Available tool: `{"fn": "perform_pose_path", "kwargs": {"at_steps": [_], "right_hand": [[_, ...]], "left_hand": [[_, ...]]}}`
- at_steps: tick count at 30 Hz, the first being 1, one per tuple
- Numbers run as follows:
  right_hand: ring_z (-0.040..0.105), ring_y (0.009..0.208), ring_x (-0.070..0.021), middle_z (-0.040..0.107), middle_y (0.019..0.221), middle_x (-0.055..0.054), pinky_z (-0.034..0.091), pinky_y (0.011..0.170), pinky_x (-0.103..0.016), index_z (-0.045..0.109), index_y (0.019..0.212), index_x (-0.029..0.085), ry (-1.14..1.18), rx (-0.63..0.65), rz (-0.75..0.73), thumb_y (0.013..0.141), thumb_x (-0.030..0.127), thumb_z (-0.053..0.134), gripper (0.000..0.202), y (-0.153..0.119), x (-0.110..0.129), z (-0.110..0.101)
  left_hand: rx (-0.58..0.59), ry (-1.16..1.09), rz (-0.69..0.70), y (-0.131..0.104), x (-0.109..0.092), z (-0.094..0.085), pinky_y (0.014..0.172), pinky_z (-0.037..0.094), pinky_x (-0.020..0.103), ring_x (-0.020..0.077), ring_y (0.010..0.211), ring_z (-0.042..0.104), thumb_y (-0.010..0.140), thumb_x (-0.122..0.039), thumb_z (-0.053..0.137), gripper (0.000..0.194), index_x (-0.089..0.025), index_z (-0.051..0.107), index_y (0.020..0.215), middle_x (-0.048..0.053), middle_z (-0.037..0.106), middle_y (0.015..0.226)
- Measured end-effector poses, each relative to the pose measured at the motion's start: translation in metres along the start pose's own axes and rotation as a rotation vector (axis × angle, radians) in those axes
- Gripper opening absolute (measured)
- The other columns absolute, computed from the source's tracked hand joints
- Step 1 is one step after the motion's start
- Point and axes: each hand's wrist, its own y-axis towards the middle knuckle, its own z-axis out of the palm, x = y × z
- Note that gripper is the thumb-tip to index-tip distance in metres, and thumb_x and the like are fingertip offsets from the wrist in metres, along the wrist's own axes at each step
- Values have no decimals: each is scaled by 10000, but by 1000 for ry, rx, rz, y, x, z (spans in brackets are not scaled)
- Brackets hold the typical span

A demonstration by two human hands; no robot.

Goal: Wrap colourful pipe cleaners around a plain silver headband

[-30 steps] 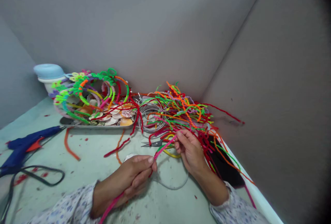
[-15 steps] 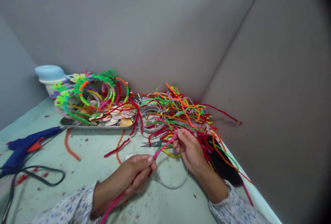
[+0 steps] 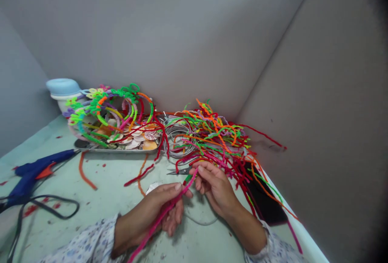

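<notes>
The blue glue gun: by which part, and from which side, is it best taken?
Probably by the handle, from the near left: the blue glue gun lies with its handle slanting that way, while the nozzle points away, toward the metal tray.

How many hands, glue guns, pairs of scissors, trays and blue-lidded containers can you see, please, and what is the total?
Hands (left hand, right hand): 2
Glue gun: 1
Scissors: 1
Tray: 1
Blue-lidded container: 1
Total: 6
</notes>
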Motion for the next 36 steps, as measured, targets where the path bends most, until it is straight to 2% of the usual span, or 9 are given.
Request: {"fn": "perform_pose_path", "kwargs": {"at_steps": [5,8,14,22,29,36], "right_hand": [[573,480,-63,692,817,-50,385,400,-141,654,909,144,-58,79,24,789,291,647,189,-4,-6,5],[573,491,-68,690,810,-42,387,407,-148,652,904,153,-81,88,21,785,277,642,172,-4,-8,2],[502,460,-74,600,538,22,382,457,-170,638,920,160,-176,117,21,823,288,606,163,-5,-10,-1],[503,508,-85,588,590,22,394,508,-198,631,925,168,-234,184,12,833,280,590,150,-9,-13,0],[507,516,-96,583,586,18,392,505,-210,616,871,163,-286,232,9,831,328,587,172,-12,-9,3],[488,501,-94,571,587,26,393,503,-218,595,862,165,-350,241,-8,819,271,568,118,-14,-6,3]], "left_hand": [[-29,-2,58,6,6,-7,299,301,132,54,283,426,865,-385,525,265,-135,584,801,-20,556,458],[-38,6,59,7,7,-9,299,293,128,50,282,428,864,-377,528,261,-135,580,782,-22,555,457],[-12,21,40,4,5,-6,338,349,132,56,331,477,856,-363,537,243,-129,600,843,-5,587,524],[-30,16,48,6,3,-6,338,311,124,42,329,449,829,-343,582,217,-128,599,826,-25,555,506],[-52,29,54,4,2,-4,376,347,124,35,372,468,802,-286,624,167,-120,606,796,-18,566,550],[-79,20,70,3,2,-2,385,318,124,30,394,458,801,-276,630,156,-127,594,772,-23,556,563]]}}
